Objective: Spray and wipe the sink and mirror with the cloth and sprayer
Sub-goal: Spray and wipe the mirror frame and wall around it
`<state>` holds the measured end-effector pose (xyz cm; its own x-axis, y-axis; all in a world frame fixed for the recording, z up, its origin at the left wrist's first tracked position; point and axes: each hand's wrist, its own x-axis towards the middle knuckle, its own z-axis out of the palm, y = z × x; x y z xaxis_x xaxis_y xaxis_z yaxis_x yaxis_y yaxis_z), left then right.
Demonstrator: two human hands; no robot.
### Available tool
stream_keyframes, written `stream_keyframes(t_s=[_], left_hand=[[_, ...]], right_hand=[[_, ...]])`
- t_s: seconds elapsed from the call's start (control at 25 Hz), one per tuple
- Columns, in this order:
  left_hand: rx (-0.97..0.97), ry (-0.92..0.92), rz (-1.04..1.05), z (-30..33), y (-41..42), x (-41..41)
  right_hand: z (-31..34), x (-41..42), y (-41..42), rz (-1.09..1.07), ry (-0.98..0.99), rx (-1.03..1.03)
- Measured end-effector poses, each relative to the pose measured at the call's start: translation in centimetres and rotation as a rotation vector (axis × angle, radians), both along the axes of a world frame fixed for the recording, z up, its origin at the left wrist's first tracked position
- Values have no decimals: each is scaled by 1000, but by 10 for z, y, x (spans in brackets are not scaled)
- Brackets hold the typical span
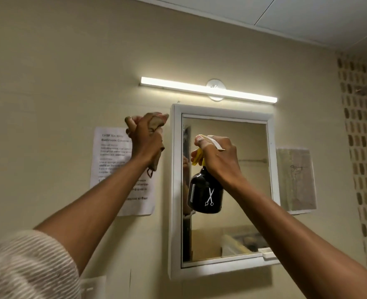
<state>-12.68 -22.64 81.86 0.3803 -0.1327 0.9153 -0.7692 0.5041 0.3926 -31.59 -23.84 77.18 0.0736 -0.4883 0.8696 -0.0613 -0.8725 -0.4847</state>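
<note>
Black plastic sprayer (pixel 205 189) held up before the mirror (pixel 227 186), right hand (pixel 218 157) wrapped round its neck, fingers curled onto the yellow trigger (pixel 196 157); nozzle facing the upper left of the glass, apparently close to it. Brownish cloth (pixel 155 134) bunched in the left hand (pixel 144 138), fingers pressed tight around it, raised just beside the white frame (pixel 175 190), over the printed notice (pixel 122 171) taped to the wall; sink out of view. Likely risks: mist drifting left past the frame and wetting the paper; overspray running down to pool on the lower ledge; too little cloth exposed from such a tight fist, leaving streaks; a wet bottle slipping from a one-handed hold.
</note>
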Motion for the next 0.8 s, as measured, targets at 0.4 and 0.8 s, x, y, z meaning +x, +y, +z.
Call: stream_keyframes(t_s=[0.4,0.8], left_hand=[[179,-431,310,79,-59,-51],[149,-514,463,75,-142,-114]], right_hand=[[37,-42,-35,-67,-134,110],[46,-127,-65,-214,-179,190]])
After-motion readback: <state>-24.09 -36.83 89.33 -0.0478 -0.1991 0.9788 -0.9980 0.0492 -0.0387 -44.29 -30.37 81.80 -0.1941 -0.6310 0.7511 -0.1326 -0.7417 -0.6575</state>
